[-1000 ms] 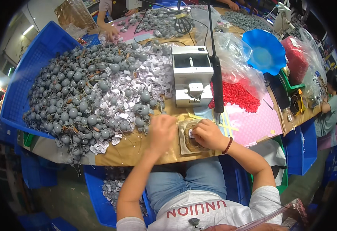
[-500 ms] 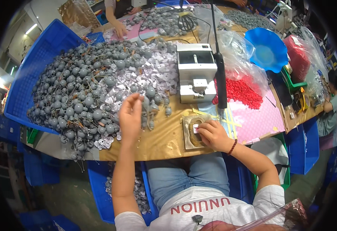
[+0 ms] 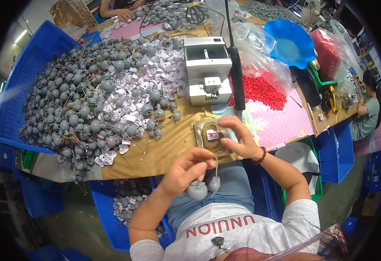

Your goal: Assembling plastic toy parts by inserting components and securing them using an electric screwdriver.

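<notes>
My left hand (image 3: 186, 172) is closed in a pinch at the front edge of the table, above my lap. From it hang two grey rounded parts: a larger grey ball (image 3: 197, 190) and a smaller grey piece (image 3: 214, 184) on a thin cord. Just beyond sits a square holding block (image 3: 201, 140) with an oval recess. Lying in that recess is a small white part (image 3: 211, 135) with a spot of red on it. At the block's right side my right hand (image 3: 242, 140) is open, thumb and forefinger apart, with nothing visible between them.
Heaped on the left are grey ball parts (image 3: 73, 100) and white plastic pieces (image 3: 129, 93), against a blue crate (image 3: 14, 104). A white machine (image 3: 207, 69) and a black rod (image 3: 237, 78) stand behind the block. Rightward lie red pieces (image 3: 264, 91) and a blue bowl (image 3: 289, 43).
My left hand has come from the heap's edge toward me, now with the grey parts hanging from it. My right hand has let go of the white part, its fingers spreading.
</notes>
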{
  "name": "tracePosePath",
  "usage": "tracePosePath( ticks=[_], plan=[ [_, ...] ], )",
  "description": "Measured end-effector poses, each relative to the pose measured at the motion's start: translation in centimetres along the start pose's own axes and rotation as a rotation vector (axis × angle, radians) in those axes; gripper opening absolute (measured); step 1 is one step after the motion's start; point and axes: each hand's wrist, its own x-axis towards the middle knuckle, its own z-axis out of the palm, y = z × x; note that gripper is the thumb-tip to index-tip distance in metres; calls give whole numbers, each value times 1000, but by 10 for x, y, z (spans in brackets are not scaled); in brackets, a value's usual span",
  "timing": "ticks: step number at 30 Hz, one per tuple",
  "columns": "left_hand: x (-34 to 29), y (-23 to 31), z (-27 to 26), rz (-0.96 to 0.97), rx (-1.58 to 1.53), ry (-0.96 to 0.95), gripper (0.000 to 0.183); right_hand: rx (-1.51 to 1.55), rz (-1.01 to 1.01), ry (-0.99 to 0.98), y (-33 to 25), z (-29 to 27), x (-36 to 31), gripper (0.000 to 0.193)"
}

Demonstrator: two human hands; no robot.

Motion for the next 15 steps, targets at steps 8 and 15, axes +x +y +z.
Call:
tracePosePath(
  ticks=[8,15],
  plan=[
    [19,-75,-19,-286,-599,95,33,229,454,-248,-10,-5,-12,26],
    [12,-82,-23,92,923,335,32,-658,-91,-187,15,3,6,28]
  ],
)
